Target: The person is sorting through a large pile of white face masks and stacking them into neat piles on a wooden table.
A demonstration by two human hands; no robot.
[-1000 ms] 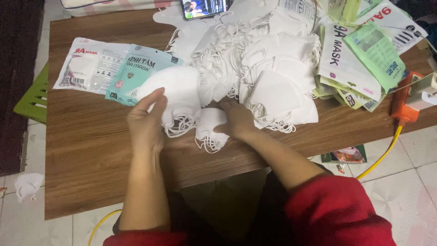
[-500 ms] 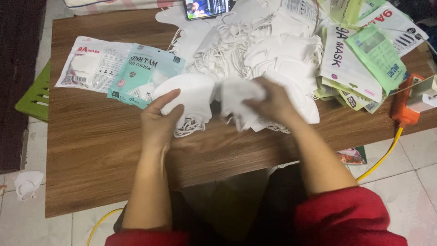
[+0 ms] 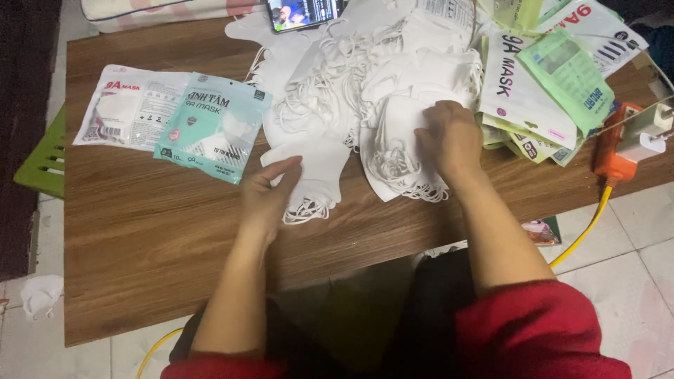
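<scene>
Half a second ago both my hands were up together over the white masks, each gripping one; now they have parted, and my left hand point(image 3: 267, 200) has come down beside a single folded mask point(image 3: 314, 175) lying flat on the bench point(image 3: 140, 238) near its front edge, its ear loops bunched at the lower end. My left fingers point(image 3: 284, 168) are loosely curled and half open, thumb and forefinger touching the mask's left edge but not closed on it. My right hand point(image 3: 449, 137) lies palm down on the big pile of masks point(image 3: 379, 84) in the middle of the bench, fingers spread and pressing on the top ones (I cannot tell whether any loop is caught under them). To the left lie two sealed packets, a white one point(image 3: 130, 105) and a teal one point(image 3: 214, 126) overlapping it; to the right a heap of white and green packets point(image 3: 554, 84) leans against the pile, and beyond it an orange power strip point(image 3: 618, 144) with a white plug and a yellow cable. A phone point(image 3: 303, 12) sits at the far edge. My worry is the loops: they are tangled all through the pile, so lifting one mask could drag its neighbours along or pull them off the front edge onto the floor.
</scene>
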